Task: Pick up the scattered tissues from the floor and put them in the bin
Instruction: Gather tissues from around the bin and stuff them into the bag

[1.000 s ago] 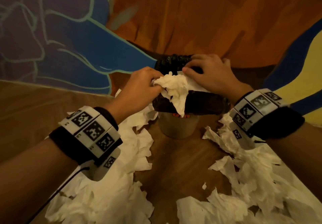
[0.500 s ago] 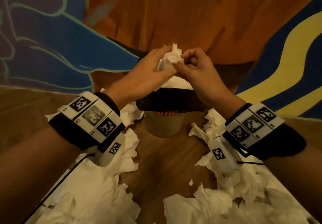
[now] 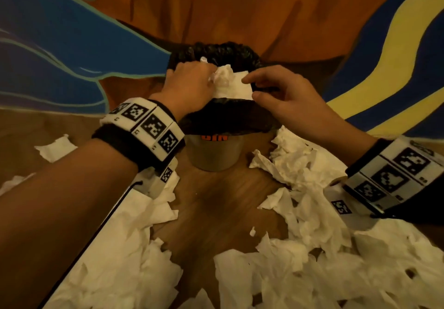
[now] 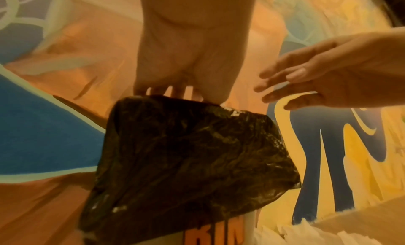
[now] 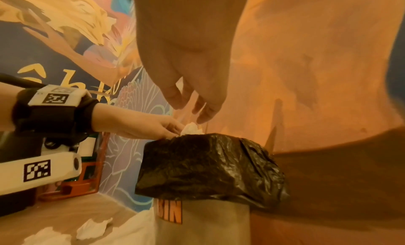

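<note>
A grey bin (image 3: 213, 157) with orange letters and a black liner (image 3: 225, 119) stands on the wooden floor against the wall. A white tissue wad (image 3: 230, 83) fills its mouth. My left hand (image 3: 206, 75) presses down on the wad with its fingers inside the liner rim, as the right wrist view shows (image 5: 171, 131). My right hand (image 3: 252, 87) hovers at the wad's right edge with loose, spread fingers (image 4: 276, 91) and holds nothing. Scattered tissues lie in a left pile (image 3: 115, 248) and a right pile (image 3: 312, 200).
A painted wall (image 3: 240, 15) rises directly behind the bin. A strip of bare wooden floor (image 3: 216, 208) runs between the tissue piles. One torn piece (image 3: 55, 147) lies apart at the far left. An orange object (image 5: 79, 183) stands by the wall to the left.
Both hands held the wad above the bin; it now sits in the bin's mouth. The left hand went down with it. The right hand let go and drew right.
</note>
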Available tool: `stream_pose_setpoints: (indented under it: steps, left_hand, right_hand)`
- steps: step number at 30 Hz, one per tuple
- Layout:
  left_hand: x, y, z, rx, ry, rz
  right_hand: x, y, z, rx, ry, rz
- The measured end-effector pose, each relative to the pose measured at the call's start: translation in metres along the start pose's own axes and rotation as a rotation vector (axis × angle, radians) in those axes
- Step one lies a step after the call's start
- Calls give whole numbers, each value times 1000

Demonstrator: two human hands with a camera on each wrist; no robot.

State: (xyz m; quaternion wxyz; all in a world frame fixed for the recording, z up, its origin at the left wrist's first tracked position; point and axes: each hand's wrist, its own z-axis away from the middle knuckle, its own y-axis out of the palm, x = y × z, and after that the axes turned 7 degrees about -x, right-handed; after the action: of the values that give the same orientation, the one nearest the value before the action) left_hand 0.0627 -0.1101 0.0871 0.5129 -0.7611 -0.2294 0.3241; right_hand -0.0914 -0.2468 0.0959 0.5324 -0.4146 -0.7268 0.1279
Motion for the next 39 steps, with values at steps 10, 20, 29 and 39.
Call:
stream_pose_setpoints:
  steps: [10, 20, 29, 39]
  left_hand:
    - [-3, -8, 42, -346, 230, 58]
    - [-26, 111, 224, 544, 467, -36]
    - [-1, 144, 253, 656, 471, 69]
    - [38, 75, 230, 487, 216, 343]
  right_hand:
    - [-68, 10, 117, 532, 25, 309]
    - [-90, 66, 192, 1017, 231, 433]
    - [-88, 62, 176, 732, 274, 256]
    - [-111, 110, 164, 717, 341, 417]
